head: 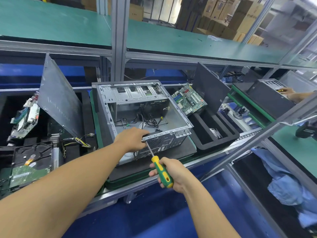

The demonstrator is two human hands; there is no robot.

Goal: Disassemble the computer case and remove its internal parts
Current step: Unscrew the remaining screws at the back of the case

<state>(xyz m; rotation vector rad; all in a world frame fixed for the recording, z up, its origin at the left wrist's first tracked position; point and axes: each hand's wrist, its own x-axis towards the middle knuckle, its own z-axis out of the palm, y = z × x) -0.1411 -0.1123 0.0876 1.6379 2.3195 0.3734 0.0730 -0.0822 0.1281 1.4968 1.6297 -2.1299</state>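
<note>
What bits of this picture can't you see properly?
Head view:
- Tip of the green-and-yellow screwdriver in the right hand: hidden by the left hand gripping the open grey metal computer case at its rear edge.
- Print on the green circuit board leaning beside the case: too small.
- The blue cloth, lower right: cut off by the edge.

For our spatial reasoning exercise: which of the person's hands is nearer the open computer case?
Left. The left hand grips the computer case at its near edge; the right hand holds the screwdriver handle, back from it.

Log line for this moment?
left hand: grips computer case rear edge | right hand: holds screwdriver, tip at rear panel | motherboard: out, beside case
</note>
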